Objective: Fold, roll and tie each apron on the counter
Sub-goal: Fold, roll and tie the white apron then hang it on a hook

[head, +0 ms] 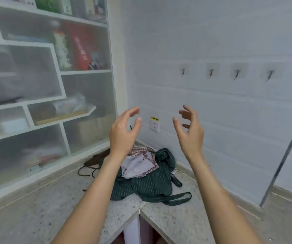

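Observation:
A heap of crumpled aprons lies in the corner of the speckled stone counter point(36, 199). A dark green striped apron point(147, 184) forms the bottom of the heap, its strap point(176, 199) trailing toward the front. A red-checked and white apron point(140, 161) sits on top of it. A brown patterned apron point(96, 158) with thin dark ties lies to the left. My left hand point(124, 132) and my right hand point(189, 131) are raised in the air above the heap, palms facing each other, fingers loosely curved, holding nothing.
A glass-fronted shelf cabinet point(45, 85) stands along the left wall. The white tiled wall carries a socket point(154, 124) and a row of hooks point(236, 73). A metal bar point(282, 159) leans at the right. The counter meets in a corner seam at the front.

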### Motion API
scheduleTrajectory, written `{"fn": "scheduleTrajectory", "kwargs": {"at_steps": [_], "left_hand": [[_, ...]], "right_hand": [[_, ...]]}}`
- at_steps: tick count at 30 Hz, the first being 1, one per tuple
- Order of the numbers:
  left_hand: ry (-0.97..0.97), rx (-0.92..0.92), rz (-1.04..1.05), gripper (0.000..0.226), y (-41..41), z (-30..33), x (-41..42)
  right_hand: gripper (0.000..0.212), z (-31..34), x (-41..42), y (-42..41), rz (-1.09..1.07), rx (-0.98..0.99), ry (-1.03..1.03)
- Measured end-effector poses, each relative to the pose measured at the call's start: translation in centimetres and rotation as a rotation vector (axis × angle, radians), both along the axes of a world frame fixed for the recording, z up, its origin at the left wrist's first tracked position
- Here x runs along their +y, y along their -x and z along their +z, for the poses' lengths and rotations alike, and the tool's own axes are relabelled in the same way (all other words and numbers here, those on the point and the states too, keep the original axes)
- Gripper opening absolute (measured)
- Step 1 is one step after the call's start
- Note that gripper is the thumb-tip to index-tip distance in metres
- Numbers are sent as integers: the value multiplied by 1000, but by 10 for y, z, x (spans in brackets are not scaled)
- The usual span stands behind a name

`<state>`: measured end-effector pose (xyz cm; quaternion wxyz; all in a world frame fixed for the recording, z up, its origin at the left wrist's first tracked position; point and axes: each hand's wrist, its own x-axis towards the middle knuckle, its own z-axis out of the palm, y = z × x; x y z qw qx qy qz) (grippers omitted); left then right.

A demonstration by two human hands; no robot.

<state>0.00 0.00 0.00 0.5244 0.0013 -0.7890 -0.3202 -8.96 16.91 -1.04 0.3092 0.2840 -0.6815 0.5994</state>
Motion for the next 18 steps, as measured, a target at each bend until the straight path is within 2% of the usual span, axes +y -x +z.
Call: {"fn": "scheduleTrajectory", "kwargs": {"at_steps": [2,4,7,10,15,18], "left_hand": [[-92,-155,-30,34,9,-25,-16],[-157,-367,-58,33,19,-61,-37],[-102,-645,-8,32,33,-115,-65],[21,-908,19,32,40,-160,-83],[336,-1260,120,36,52,-218,-112],[235,-1362,113,29,48,-243,-122]], "right_hand": [[42,-28,-13,8,8,-98,-127],[41,-66,-22,16,41,-168,-352],[36,-119,-30,31,43,-174,-722],[33,-165,-34,49,148,-229,-1020],[34,-214,-42,84,400,-397,-1273],[31,-234,-45,100,475,-476,-1274]]}}
